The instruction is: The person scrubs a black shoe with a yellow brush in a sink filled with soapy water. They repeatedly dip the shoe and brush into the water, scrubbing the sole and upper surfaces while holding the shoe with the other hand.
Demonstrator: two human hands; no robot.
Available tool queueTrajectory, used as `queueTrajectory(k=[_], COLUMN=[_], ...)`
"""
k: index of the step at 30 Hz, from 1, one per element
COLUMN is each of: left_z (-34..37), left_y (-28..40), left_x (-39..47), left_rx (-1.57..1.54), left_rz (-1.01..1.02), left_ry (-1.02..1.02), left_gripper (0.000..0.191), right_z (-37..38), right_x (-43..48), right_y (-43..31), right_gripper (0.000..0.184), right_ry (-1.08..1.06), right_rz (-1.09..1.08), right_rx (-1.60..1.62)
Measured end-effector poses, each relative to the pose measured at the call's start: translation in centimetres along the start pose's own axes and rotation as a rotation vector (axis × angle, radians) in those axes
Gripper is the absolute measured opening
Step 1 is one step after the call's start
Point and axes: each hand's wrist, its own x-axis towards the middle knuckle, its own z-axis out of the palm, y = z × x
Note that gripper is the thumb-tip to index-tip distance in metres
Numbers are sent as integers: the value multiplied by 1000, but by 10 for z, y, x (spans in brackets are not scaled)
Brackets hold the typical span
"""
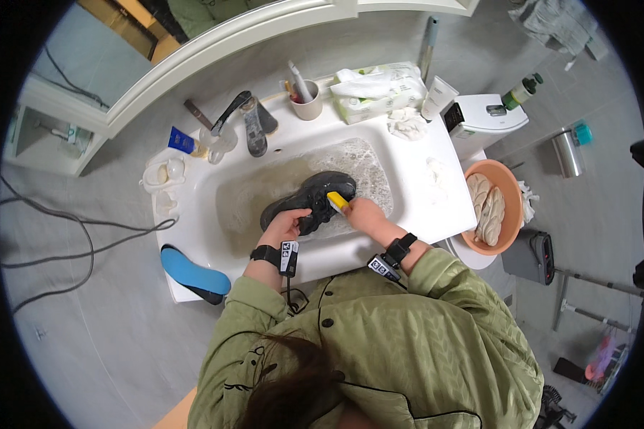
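Observation:
A wet black shoe (295, 200) lies on its side or tilted in the white washbasin (198, 214), above murky, sudsy water (247, 187). My left hand (285, 226) grips the shoe near its lower edge, thumb on the upper. In my right hand (366, 215) is a small brush with a yellow back (337, 201), its bristles against the shoe near its opening. Foam (365, 158) floats at the basin's right side. How deep the shoe sits in the water cannot be told.
Blue insoles (193, 273) lie on the basin's front left corner. Behind stand a faucet (255, 128), a cup with toothbrushes (307, 107) and a tissue pack (378, 94). At right, an orange basin (510, 230) holds light-coloured shoes (490, 214). Cables (86, 220) hang at left.

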Motion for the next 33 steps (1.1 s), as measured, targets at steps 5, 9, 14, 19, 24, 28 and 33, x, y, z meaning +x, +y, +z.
queueTrajectory(k=[5,9,14,19,24,28,33], left_z=[9,26,24,17,16,17,12], left_y=[1,6,9,-2,-2,3,15], left_x=[14,17,26,26,8,13,23], left_rx=[-44,-84,28,-72,-367,-533,-737], left_rz=[12,3,-33,39,96,148,71], left_ry=[-116,-218,-311,-325,-346,-374,-469], left_gripper=[20,25,32,37,44,48,42], right_z=[-1,3,3,-11,-34,-43,-40], right_x=[-2,-1,-6,-26,-43,-48,-56], right_y=[5,14,23,26,23,16,11], right_gripper=[36,35,33,32,35,41,43], right_ry=[17,36,57,94,260,383,473], right_rz=[42,37,8,9,-12,-33,-63], right_rx=[23,23,103,206,306,431,543])
